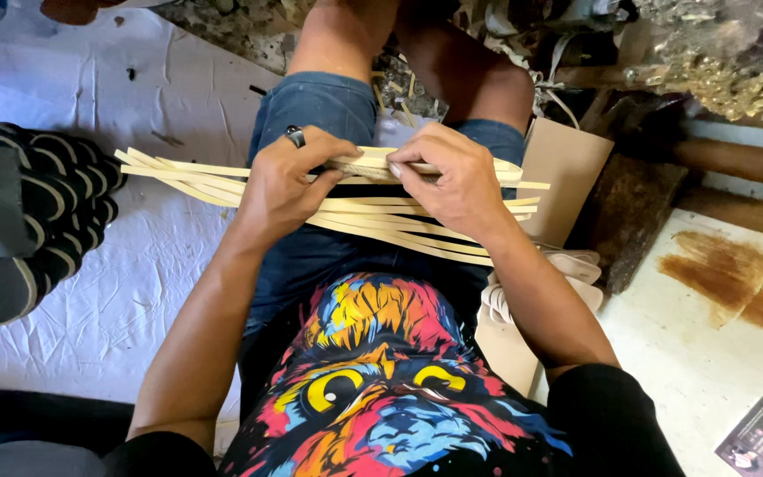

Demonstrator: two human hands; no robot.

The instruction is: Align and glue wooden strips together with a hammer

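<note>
- A small footwear workshop at floor level.
- Stacked black sandal soles [37,221] lie on a white sheet [134,291].
- Cut tan strips [381,216], beige insole pieces [576,265], scattered offcuts [399,88].

**Cream strips, blue denim, bright shirt**

The strips [373,221] are pale cream. The shorts [311,115] are faded blue denim. The shirt [381,380] is black with a multicoloured, yellow-eyed animal print. The soles [37,221] are black with cream edge stripes. The sheet [134,291] is white.
</note>
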